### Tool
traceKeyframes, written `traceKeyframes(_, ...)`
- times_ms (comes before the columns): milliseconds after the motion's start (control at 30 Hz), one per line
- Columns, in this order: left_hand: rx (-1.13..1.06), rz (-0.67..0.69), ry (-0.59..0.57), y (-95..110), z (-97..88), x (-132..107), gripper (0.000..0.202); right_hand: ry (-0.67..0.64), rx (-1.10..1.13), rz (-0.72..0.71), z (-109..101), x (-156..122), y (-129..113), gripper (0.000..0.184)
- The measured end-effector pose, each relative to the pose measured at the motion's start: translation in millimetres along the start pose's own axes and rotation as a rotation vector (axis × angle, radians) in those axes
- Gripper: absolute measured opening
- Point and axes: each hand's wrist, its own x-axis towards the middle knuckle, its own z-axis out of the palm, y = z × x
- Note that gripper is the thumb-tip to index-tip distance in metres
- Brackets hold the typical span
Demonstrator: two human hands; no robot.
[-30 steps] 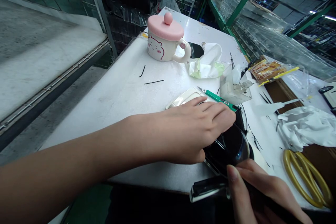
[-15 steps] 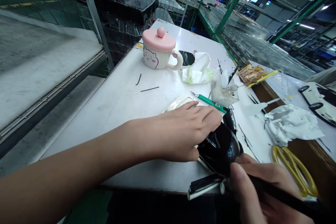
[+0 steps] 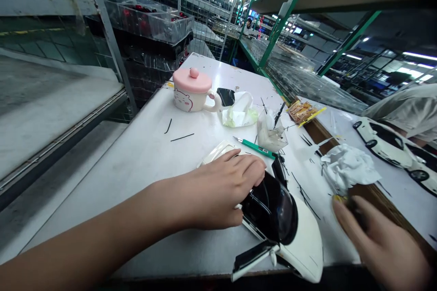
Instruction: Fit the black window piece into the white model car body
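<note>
My left hand (image 3: 232,191) lies over a white model car (image 3: 309,241) with a black roof and windscreen, its fingers curled round the rear part. One car door (image 3: 254,257) stands swung out toward the table's front edge. Right of the car, my right hand (image 3: 382,236) is smeared by motion, its fingers bent; something dark shows between thumb and fingers, too blurred to name. A bit of yellow peeks out beside the thumb. Beyond the car rests a green craft knife (image 3: 256,147), next to a small clear box (image 3: 271,134) holding thin tools.
A pink-lidded mug (image 3: 193,93) stands farther back, near a tissue pack (image 3: 240,111). Crumpled white tissue (image 3: 350,166) lies on the right by a wooden strip. More white model cars (image 3: 385,143) and a person's sleeve (image 3: 406,107) are beyond it. Thin black strips litter the table.
My right hand has left the car's front and moved right, uncovering the white bonnet. The black stick-like tool it held no longer shows clearly. My left hand stays on the car; the view has shifted.
</note>
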Motion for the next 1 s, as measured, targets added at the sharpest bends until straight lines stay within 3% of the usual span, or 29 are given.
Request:
traceKeyframes(100,-0.024,0.0,-0.001,-0.7,-0.8,-0.7,0.035,-0.147,-0.121,0.127,7.1,16.2,-7.2,0.042)
traceKeyframes(200,-0.063,0.009,0.003,-0.4,-3.0,-1.4,0.031,-0.15,-0.084,0.111,5.7,36.0,-16.1,0.042)
traceKeyframes(300,-0.11,0.002,0.027,-0.9,-4.7,-1.5,0.031,-0.141,0.148,-0.018,4.5,67.5,-39.3,0.045)
traceKeyframes(433,-0.14,0.016,0.045,-4.4,-5.1,-1.0,0.033,-0.137,0.544,-0.14,15.9,120.7,-82.8,0.064)
traceKeyframes(600,-0.128,0.036,0.055,-6.8,-3.9,-2.1,0.035,-0.15,0.757,-0.198,30.6,157.6,-111.9,0.029)
traceKeyframes(767,-0.102,0.055,0.088,-7.4,-1.2,-3.0,0.033,-0.169,0.851,-0.172,27.9,170.1,-110.8,0.027)
traceKeyframes(900,-0.117,0.073,0.094,-8.6,0.2,-3.2,0.034,0.011,0.982,-0.114,0.9,172.7,-105.9,0.03)
traceKeyframes(1000,-0.117,0.063,0.092,-8.1,1.0,-3.6,0.035,0.197,1.101,-0.118,-27.6,157.7,-107.4,0.035)
